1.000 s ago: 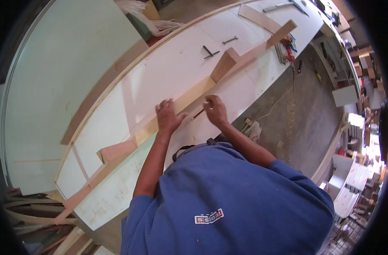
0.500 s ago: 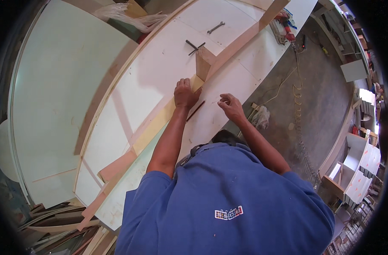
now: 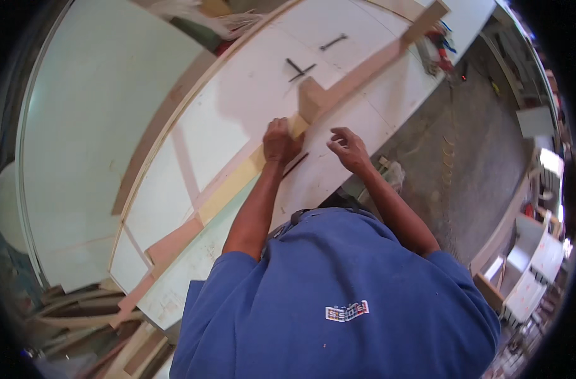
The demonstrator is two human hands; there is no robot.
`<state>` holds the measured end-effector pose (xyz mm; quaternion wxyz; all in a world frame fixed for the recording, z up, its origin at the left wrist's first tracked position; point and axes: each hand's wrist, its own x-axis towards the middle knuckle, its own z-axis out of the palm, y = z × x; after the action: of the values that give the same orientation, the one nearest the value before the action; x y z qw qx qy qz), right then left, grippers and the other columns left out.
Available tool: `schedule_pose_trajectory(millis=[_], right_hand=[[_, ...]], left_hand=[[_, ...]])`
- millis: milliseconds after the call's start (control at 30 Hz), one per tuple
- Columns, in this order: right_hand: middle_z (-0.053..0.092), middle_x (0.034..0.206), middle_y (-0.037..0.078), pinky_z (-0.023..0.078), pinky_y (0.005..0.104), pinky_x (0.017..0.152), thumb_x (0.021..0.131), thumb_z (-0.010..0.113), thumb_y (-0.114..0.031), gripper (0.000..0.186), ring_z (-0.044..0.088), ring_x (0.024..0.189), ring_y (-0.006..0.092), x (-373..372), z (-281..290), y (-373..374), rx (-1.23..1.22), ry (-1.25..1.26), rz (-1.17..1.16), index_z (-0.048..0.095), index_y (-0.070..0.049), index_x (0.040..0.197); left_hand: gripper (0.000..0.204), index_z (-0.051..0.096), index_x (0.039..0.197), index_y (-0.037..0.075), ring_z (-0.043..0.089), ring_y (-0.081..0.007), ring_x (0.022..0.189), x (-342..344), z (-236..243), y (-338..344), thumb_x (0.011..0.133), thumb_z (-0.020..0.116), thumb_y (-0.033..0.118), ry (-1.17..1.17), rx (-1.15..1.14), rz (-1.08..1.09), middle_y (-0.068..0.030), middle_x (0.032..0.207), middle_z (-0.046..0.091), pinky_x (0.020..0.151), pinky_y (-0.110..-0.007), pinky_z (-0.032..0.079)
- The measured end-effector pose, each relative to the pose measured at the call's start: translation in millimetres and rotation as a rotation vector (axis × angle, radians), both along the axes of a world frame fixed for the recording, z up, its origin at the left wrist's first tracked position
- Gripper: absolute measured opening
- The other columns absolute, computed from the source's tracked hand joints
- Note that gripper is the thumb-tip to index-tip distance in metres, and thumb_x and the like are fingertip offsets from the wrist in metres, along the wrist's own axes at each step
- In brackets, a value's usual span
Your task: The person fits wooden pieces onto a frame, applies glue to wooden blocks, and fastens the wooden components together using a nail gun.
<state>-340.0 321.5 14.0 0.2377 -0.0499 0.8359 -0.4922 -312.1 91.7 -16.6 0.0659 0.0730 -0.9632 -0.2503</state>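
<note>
My left hand [image 3: 281, 142] is closed over a pale yellow wooden strip [image 3: 234, 181], its fingers across the far edge and the thumb on the near side. Just beyond it, a short brown wood block [image 3: 311, 100] stands against a longer pinkish-brown wood strip [image 3: 370, 66]. A dark red pencil [image 3: 295, 164] lies beside my left hand on the white panel [image 3: 225, 126]. To the right, my right hand [image 3: 351, 151] hovers over the panel's near side, fingers loosely bent and apart, with nothing visible in them.
A wrench [image 3: 334, 42] and a dark cross-shaped tool [image 3: 299, 69] lie farther along the panel. A red air tool [image 3: 440, 54] rests at its right edge, with a coiled hose [image 3: 449, 161] over the floor. Another pale panel [image 3: 105, 126] lies left; wood offcuts [image 3: 79, 319] are piled lower left.
The whole view has shifted slightly, so the panel and tools appear farther right. My left hand keeps its place on the strip. My right hand's fingers have spread a little.
</note>
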Motion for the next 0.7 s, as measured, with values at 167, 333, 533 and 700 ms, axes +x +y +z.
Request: schedule_pose_trajectory(millis=[167, 333, 533, 700], right_hand=[[0.07, 0.108, 0.017, 0.058, 0.0381, 0.083, 0.091, 0.075, -0.014, 0.045, 0.07, 0.095, 0.0235, 18.4, 10.8, -12.4, -0.027, 0.067, 0.101, 0.061, -0.002, 0.132], [0.07, 0.108, 0.017, 0.058, 0.0387, 0.084, 0.088, 0.074, -0.011, 0.039, 0.07, 0.094, 0.027, 37.2, 34.7, -46.7, 0.058, 0.282, 0.393, 0.065, -0.003, 0.125], [0.065, 0.12, 0.019, 0.05, 0.0479, 0.101, 0.08, 0.077, -0.013, 0.053, 0.059, 0.119, 0.0385, 70.1, 43.5, -153.1, -0.064, 0.677, 0.789, 0.06, -0.004, 0.13], [0.058, 0.135, 0.019, 0.042, 0.0474, 0.111, 0.076, 0.08, -0.018, 0.07, 0.051, 0.132, 0.0368, 114.9, 45.8, -242.5, 0.035, 0.823, 1.112, 0.052, -0.003, 0.139]], left_hand=[[0.068, 0.06, 0.122, 0.0, 0.059, -0.0377, 0.112, 13.8, -8.4, -12.7, 0.074, 0.085, 0.042, 0.121, -0.036, 0.03, -0.021, 0.116, 0.063, 0.099, -0.049, 0.048], [0.072, 0.06, 0.126, 0.0, 0.055, -0.0382, 0.122, 114.3, 34.8, -24.6, 0.073, 0.089, 0.04, 0.315, 0.021, 0.297, -0.0195, 0.12, 0.061, 0.109, -0.05, 0.041], [0.047, 0.058, 0.107, 0.002, 0.058, -0.0273, 0.095, 304.5, 86.1, -79.6, 0.082, 0.088, 0.029, 0.593, 0.151, 1.072, -0.011, 0.102, 0.059, 0.088, -0.041, 0.048], [0.06, 0.064, 0.122, 0.002, 0.06, -0.0205, 0.105, 361.8, 159.1, -162.2, 0.108, 0.041, 0.055, 0.917, 0.71, 1.101, -0.0099, 0.115, 0.068, 0.097, -0.036, 0.042]])
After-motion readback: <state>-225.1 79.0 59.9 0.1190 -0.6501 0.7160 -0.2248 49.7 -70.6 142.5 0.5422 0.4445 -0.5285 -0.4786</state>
